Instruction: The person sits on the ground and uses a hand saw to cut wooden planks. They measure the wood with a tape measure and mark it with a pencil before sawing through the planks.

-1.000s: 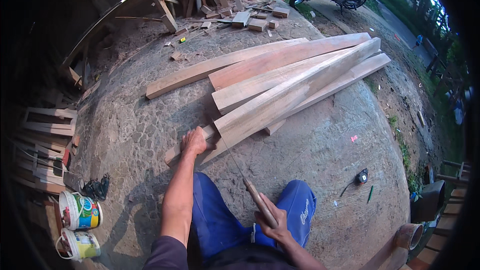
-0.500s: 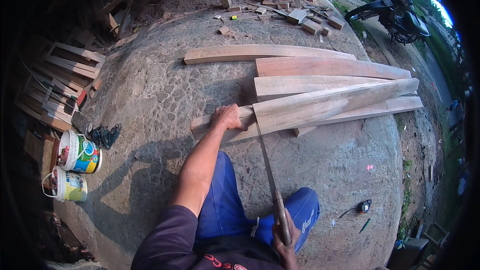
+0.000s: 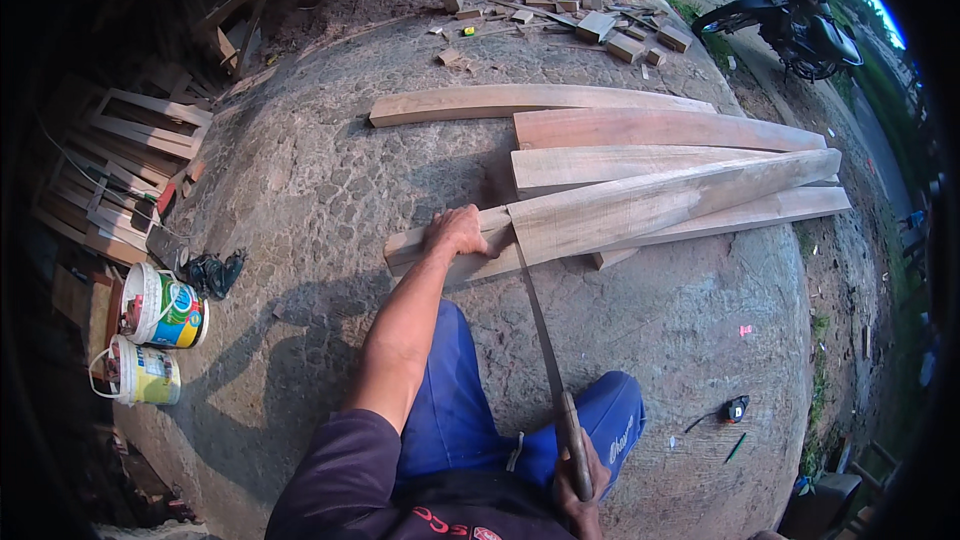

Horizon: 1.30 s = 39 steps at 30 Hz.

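Observation:
A long pale wooden beam slants across the ground stack in front of me. My left hand presses down on its left end, fingers curled over the edge and thumb toward the cut. Just right of that thumb, the toothed blade of a handsaw meets the beam at a dark cut line. My right hand is closed round the saw's wooden handle, low by my right knee. The blade slopes from the handle up to the beam; its far tip is hidden at the wood.
Beneath and beyond lie more beams, one reddish. Offcuts litter the far ground. Two paint buckets and dark shoes stand left, near wooden frames. A tape measure and green pen lie right; a motorcycle stands far right.
The saw and my right hand have come slightly back toward me and to the right. My left hand stays on the beam. The whole view has shifted a little.

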Each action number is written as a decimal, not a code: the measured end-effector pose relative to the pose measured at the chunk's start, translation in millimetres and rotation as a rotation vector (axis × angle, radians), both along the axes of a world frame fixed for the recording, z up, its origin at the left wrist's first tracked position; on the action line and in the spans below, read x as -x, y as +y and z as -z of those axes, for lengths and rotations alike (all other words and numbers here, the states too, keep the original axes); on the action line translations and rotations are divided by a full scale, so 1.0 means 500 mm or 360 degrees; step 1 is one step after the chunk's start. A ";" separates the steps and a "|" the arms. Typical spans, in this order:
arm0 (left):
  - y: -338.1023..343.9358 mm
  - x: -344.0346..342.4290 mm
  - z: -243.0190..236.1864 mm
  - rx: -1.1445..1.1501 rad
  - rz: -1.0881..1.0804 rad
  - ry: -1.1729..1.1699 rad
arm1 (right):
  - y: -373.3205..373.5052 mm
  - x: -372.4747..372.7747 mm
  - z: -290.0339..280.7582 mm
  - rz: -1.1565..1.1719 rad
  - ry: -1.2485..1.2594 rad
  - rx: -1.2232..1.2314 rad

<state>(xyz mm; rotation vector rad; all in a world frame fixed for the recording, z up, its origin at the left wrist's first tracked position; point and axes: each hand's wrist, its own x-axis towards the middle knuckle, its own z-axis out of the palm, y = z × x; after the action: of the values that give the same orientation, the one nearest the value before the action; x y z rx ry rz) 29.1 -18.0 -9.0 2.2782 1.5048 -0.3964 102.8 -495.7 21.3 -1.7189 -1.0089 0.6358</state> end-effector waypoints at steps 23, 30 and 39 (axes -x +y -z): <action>-0.050 0.033 0.083 -0.0446 0.0099 -0.0084 | 0.514 -0.097 0.105 -0.0129 0.0197 -0.0100; 0.003 -0.002 -0.007 0.0085 -0.0054 -0.0098 | -0.043 0.000 -0.005 -0.0030 -0.0055 -0.0145; -0.049 0.025 0.036 -0.0317 0.0102 -0.0002 | 0.502 -0.100 0.123 -0.0129 0.0094 -0.0098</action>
<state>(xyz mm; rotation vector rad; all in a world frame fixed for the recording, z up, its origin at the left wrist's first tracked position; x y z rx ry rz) 16.6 -42.6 -26.8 2.4838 1.5345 -0.2735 152.7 -244.6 -40.1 -1.6034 -1.0503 0.6962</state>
